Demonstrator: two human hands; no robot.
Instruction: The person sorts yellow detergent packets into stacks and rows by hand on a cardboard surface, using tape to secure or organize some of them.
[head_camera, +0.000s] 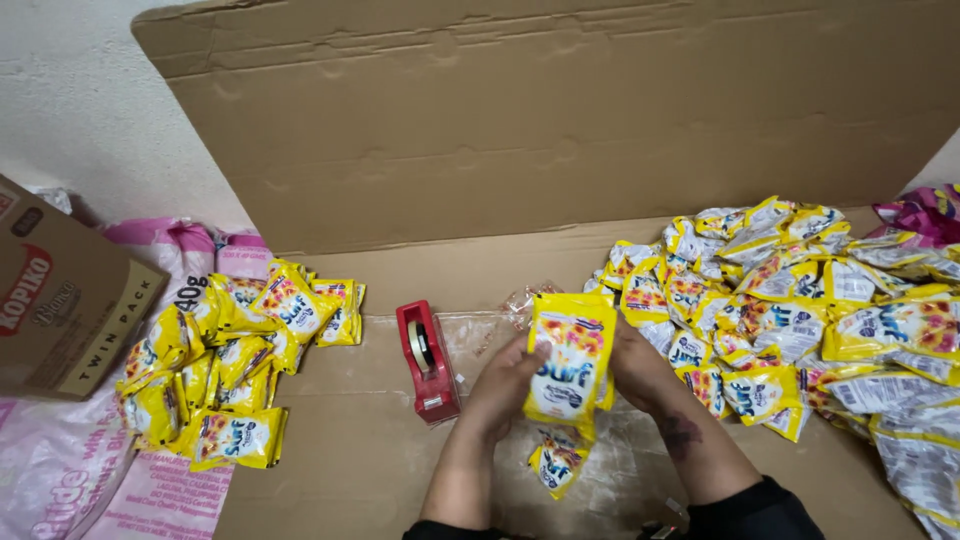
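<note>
1. Dangling lowest, closest to the lens: a small yellow sachet (557, 462), hanging off the bottom of the stack above it.
2. Both hands hold a stack of yellow sachets (570, 365) upright over the middle of the cardboard floor sheet (340, 450). Left hand (508, 382) clasps the stack's left edge, fingers curled round it. Right hand (634, 368) grips the right edge, thumb side toward the front face.
3. Dark sleeves at both forearms, bottom edge of view.
4. Just left of the left hand: a red tape dispenser (427, 360) standing on the cardboard, near but apart.
5. Behind the stack: crumpled clear plastic film (520, 300) lying flat.
6. Right side: a big loose heap of sachets (800, 300), yellow and white faces mixed, spreading to the frame edge; it lies just beside the right hand.
7. Left side: a smaller pile of bundled sachets (235, 360), partly on a pink printed sack (60, 470).
8. Far left: a brown carton (60, 300), tilted.
9. Back: an upright cardboard wall (550, 110) against a white plaster wall (70, 90).
</note>
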